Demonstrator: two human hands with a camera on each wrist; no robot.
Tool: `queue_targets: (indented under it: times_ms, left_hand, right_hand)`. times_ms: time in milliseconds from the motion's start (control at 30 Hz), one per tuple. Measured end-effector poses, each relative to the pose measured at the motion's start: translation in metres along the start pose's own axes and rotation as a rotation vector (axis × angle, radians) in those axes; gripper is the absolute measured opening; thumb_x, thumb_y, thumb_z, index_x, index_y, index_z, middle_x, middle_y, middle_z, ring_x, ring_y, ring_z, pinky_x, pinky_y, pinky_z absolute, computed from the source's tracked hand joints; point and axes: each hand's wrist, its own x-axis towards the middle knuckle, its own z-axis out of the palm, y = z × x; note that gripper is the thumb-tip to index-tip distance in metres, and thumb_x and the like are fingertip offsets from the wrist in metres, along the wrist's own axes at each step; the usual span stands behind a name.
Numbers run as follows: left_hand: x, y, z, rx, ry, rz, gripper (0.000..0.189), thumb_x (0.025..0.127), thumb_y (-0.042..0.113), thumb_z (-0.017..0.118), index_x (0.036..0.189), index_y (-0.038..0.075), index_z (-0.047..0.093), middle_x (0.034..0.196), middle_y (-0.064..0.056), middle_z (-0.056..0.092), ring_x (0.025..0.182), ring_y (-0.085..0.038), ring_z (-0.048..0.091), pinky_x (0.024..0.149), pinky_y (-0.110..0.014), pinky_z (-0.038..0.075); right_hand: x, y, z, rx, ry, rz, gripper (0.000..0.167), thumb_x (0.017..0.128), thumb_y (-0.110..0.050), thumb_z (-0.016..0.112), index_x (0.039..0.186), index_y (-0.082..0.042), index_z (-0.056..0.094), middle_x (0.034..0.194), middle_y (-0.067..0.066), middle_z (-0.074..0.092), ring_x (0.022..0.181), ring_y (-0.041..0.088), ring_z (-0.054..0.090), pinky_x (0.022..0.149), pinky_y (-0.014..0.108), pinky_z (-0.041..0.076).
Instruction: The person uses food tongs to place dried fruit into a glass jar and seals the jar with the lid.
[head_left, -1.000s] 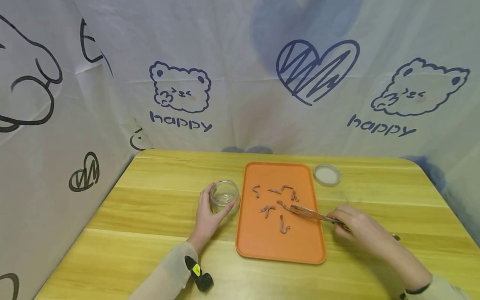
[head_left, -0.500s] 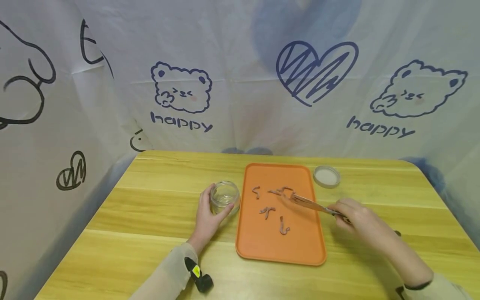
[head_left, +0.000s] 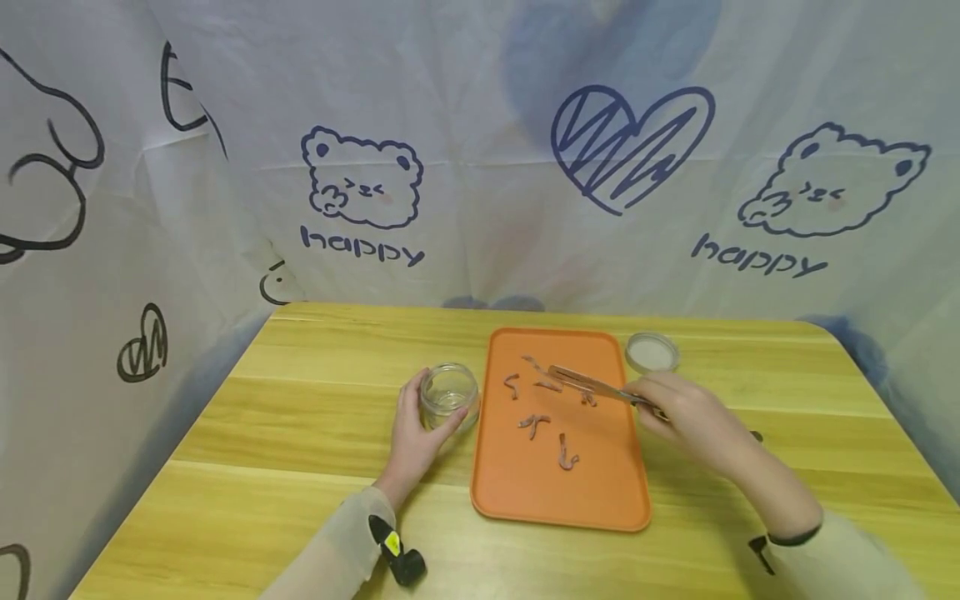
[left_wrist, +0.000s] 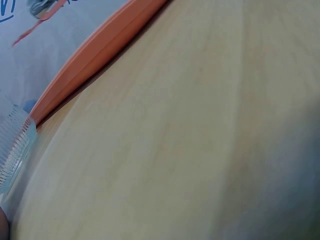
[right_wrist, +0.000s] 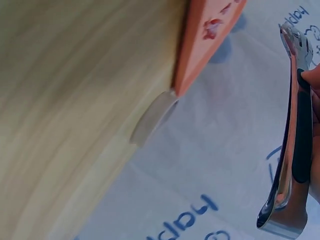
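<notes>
Curling round the clear jar point(head_left: 448, 400), L hand point(head_left: 414, 437)'s holding it just L of the orange tray point(head_left: 558, 504); R hand point(head_left: 686, 417)'s gripping tongs point(head_left: 594, 386), tips pinching 1 brown strip point(head_left: 532, 363) over the tray w/ other strips point(head_left: 535, 422) lying there; lid point(head_left: 652, 352)'s sitting nr far R corner.

Head looks down; wrist views share the tray point(head_left: 555, 496).

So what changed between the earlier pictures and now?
The right hand moved the metal tongs, and the brownish strip at their tips, leftward and farther away over the orange tray. The left hand stayed around the clear jar; tray and round lid stayed put.
</notes>
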Motion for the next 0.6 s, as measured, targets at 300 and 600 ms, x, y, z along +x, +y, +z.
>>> queue_targets:
  times_ms: [300, 600]
  left_hand:
    - [0.001, 0.004, -0.002, 0.004, -0.012, -0.023, 0.086, 0.078, 0.031, 0.080, 0.145, 0.006, 0.032, 0.142, -0.016, 0.038, 0.131, -0.030, 0.036, 0.112, -0.047, 0.024]
    - [0.001, 0.002, -0.001, 0.013, -0.003, -0.009, 0.086, 0.078, 0.029, 0.080, 0.145, 0.005, 0.033, 0.141, -0.015, 0.039, 0.131, -0.030, 0.037, 0.111, -0.047, 0.025]
  right_hand:
    - [0.039, -0.016, 0.005, 0.041, -0.017, -0.056, 0.020, 0.077, 0.001, 0.072, 0.096, -0.004, 0.069, 0.081, -0.001, 0.059, 0.070, 0.009, 0.048, 0.057, 0.024, 0.046]
    - [0.068, -0.030, 0.023, 0.100, 0.006, -0.152, 0.021, 0.077, 0.001, 0.073, 0.097, -0.003, 0.069, 0.084, 0.003, 0.062, 0.073, 0.015, 0.055, 0.059, 0.027, 0.048]
